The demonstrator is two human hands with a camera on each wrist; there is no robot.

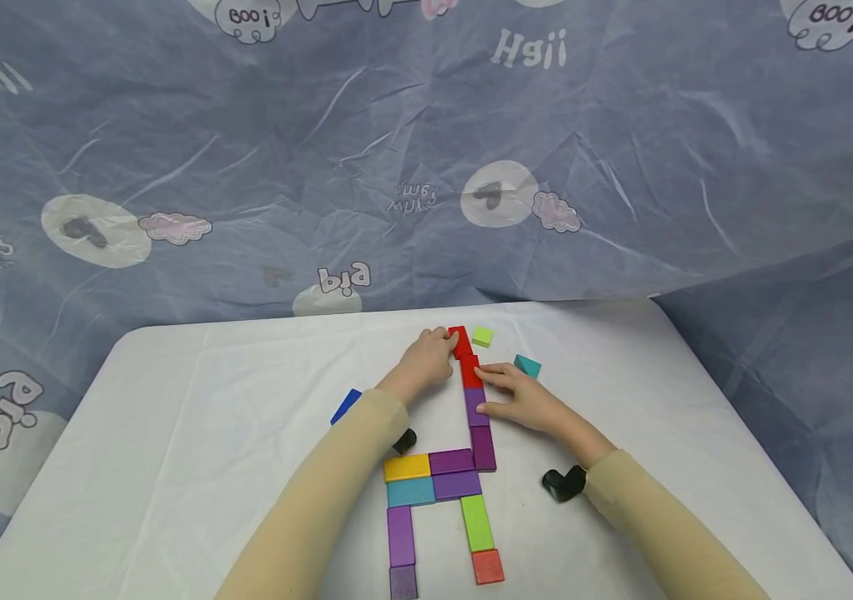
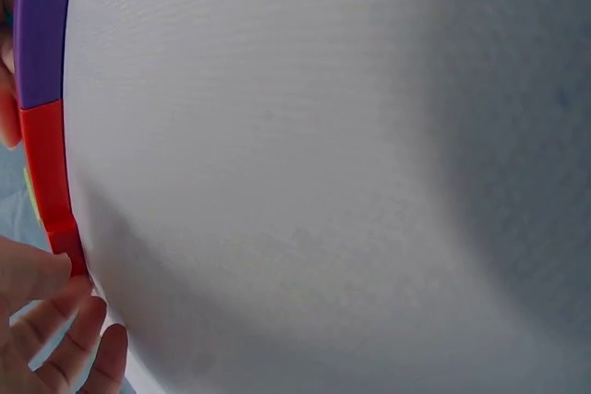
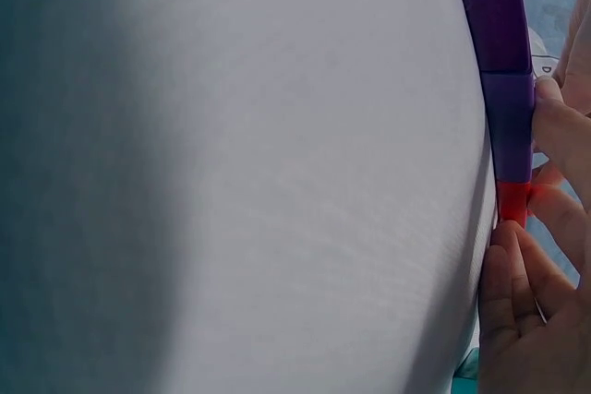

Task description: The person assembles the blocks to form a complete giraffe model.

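Note:
At the far end of a column of blocks, my left hand pinches a red block between thumb and fingers; in the left wrist view its fingertips are at the block's end. Against this block stands a second red block, followed by a purple block and a dark purple block. My right hand rests along the column's right side, fingers extended, touching the second red block and the purple block. The right wrist view shows its thumb against the purple block.
Beyond the hands lie a lime block and a teal block. A blue block is left of the left forearm. Nearer, yellow, teal, purple, lime and orange-red blocks form a joined shape on the white table.

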